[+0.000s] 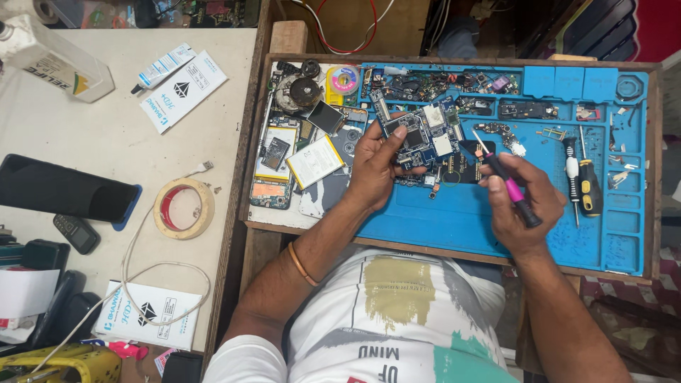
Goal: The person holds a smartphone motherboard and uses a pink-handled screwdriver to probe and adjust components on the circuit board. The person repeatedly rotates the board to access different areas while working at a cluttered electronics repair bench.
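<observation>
Cluttered blue repair mat point(454, 213) in wooden tray point(248, 142), beige table point(106, 142) beside

White packets point(183, 91) top-left; dark phone screen point(65, 190) left.

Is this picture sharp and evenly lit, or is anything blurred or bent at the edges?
Head view: even, soft light, faint shadows; the left hand on the circuit board and the right hand with the pink screwdriver look sharp; the blue mat shows little glare; table edges bow slightly toward the frame borders.
</observation>
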